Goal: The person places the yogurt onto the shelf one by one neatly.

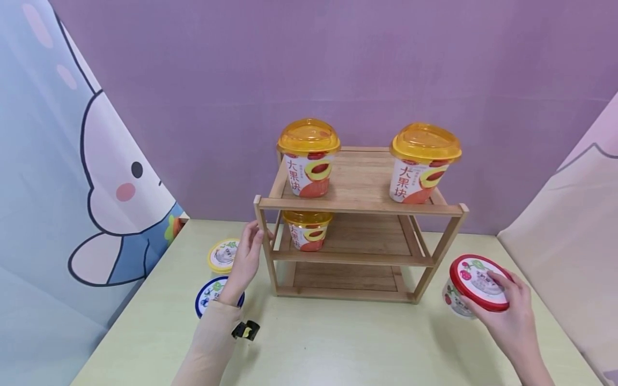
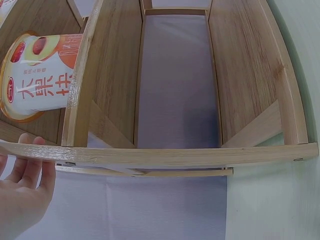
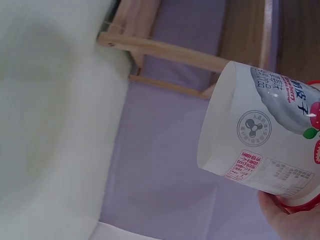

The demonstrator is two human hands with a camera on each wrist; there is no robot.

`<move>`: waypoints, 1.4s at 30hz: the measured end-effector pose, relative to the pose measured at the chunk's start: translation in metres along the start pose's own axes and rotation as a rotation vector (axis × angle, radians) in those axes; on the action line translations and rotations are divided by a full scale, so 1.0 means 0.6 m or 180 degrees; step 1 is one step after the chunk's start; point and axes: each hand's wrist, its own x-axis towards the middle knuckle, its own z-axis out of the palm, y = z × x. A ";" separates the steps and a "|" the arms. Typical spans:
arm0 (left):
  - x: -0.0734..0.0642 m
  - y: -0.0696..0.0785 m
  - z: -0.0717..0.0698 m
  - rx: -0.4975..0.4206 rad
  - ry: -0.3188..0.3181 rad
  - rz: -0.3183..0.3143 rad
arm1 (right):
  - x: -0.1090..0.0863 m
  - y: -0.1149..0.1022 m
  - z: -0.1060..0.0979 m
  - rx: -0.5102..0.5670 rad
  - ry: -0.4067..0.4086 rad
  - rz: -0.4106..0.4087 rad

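Observation:
A wooden shelf rack [image 1: 357, 204] with three levels stands on the table. My left hand [image 1: 247, 256] grips its left front post, the fingers curling round the wood in the left wrist view. At the right of the rack, my right hand [image 1: 515, 316] holds a white yogurt tub [image 3: 270, 130] by its red lid [image 1: 475, 281]. The tub is off the table, its base clear of the surface in the right wrist view. Two yellow-domed peach cups, a left one [image 1: 309, 161] and a right one [image 1: 422, 166], stand on the top shelf. Another peach cup [image 1: 309, 233] sits at the middle shelf's left.
Left of the rack, a yellow-lidded tub [image 1: 223, 255] and a blue-lidded tub [image 1: 207, 297] stand on the pale table [image 1: 338, 343], partly behind my left arm. A purple cloth [image 1: 217, 107] hangs behind the rack, with a cartoon-printed cloth [image 1: 116, 161] at the left.

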 end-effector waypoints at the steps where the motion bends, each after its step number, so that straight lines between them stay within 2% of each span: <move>1: 0.000 0.000 0.000 -0.0002 0.0003 0.0002 | -0.002 -0.003 -0.001 0.0000 0.0015 -0.0039; 13: -0.001 0.002 0.000 0.0054 0.0009 0.0022 | -0.019 -0.045 -0.008 0.0052 0.0091 -0.0425; 21: -0.001 0.001 0.000 0.0053 0.0011 -0.0013 | -0.020 -0.070 0.000 0.0094 -0.0007 -0.0583; 36: 0.000 0.000 0.001 0.0000 0.0024 -0.0018 | 0.007 -0.114 0.031 0.0317 -0.0166 -0.1009; 42: 0.001 0.000 0.001 0.0001 0.0003 -0.0013 | 0.025 -0.126 0.044 0.0350 -0.0245 -0.1079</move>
